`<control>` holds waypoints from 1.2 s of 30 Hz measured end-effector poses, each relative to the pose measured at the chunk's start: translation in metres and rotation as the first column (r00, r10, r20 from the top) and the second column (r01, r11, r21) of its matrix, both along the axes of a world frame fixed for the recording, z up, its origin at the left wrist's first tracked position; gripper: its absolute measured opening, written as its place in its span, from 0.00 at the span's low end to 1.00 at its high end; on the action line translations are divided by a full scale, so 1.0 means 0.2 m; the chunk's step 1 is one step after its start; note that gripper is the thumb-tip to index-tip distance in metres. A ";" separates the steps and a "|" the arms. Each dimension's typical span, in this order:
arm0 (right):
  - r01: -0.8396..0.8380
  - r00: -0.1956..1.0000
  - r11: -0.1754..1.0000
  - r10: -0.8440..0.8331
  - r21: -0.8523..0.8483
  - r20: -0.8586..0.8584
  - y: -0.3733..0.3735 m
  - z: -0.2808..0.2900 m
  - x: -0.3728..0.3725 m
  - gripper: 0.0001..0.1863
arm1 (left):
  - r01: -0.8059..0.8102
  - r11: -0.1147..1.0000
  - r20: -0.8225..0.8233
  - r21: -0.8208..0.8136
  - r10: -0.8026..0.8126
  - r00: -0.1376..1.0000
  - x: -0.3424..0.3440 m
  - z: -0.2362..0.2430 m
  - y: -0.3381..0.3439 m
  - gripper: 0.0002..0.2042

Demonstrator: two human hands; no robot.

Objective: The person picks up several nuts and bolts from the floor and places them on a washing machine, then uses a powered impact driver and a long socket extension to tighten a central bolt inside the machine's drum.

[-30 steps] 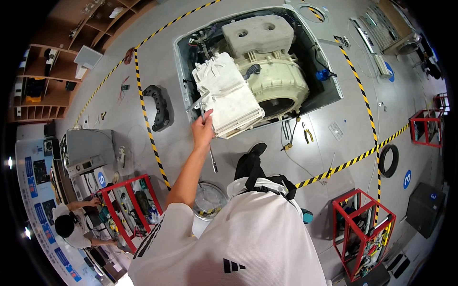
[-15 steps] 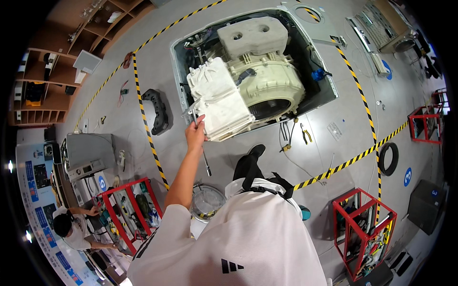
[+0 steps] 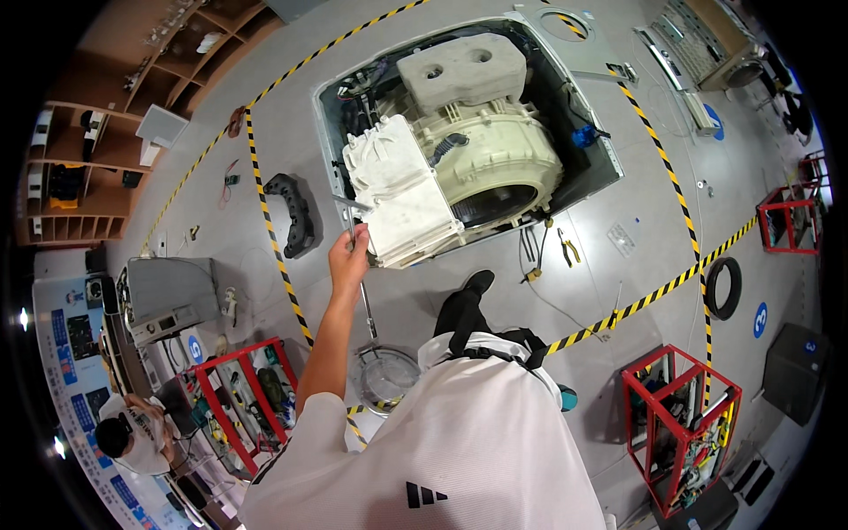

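My left hand (image 3: pixel 347 258) is closed around a long metal T-handle wrench (image 3: pixel 367 309). The crossbar rises above the fingers, and the shaft slants down toward the floor. The hand is at the near left corner of a white plastic housing (image 3: pixel 402 190); whether they touch I cannot tell. That housing sits in an opened washing machine cabinet (image 3: pixel 609 163), beside a cream drum tub (image 3: pixel 503 146). A grey concrete counterweight (image 3: pixel 464 75) with two holes lies at the tub's far side. My right hand is out of sight.
A black curved part (image 3: pixel 289 216) lies left of the machine. Pliers (image 3: pixel 570 248) and a cable are on the floor near it. A round transparent door (image 3: pixel 386 375) lies by my left side. Red tool carts (image 3: pixel 676 415) stand on both sides; a co-worker (image 3: pixel 137 433) is far left.
My left hand has drawn slightly left and down with the wrench. The wrench's crossbar now shows above my fingers. The co-worker's arms have drawn in from the cart.
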State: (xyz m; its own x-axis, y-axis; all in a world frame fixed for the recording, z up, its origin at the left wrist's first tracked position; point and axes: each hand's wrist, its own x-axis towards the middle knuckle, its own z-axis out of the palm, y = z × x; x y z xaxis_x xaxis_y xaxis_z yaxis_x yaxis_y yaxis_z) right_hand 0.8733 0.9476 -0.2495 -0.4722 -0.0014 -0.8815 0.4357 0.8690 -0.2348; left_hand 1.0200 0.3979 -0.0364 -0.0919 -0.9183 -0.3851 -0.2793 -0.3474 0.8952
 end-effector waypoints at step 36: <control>0.331 0.942 0.943 -0.330 0.007 -0.063 -0.27 0.07 0.39 0.19 | 0.678 0.724 0.366 -0.126 -0.602 0.710 -1.01 -0.14 -1.42 0.17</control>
State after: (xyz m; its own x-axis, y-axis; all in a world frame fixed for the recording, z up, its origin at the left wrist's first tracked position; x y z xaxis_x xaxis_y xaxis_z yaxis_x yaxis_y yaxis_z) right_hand 0.9516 0.8941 -0.2361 -0.4953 0.1786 -0.8501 0.6849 0.6823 -0.2557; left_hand 0.8173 0.1148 -0.0652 -0.6152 -0.7395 -0.2733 -0.6035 0.2186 0.7668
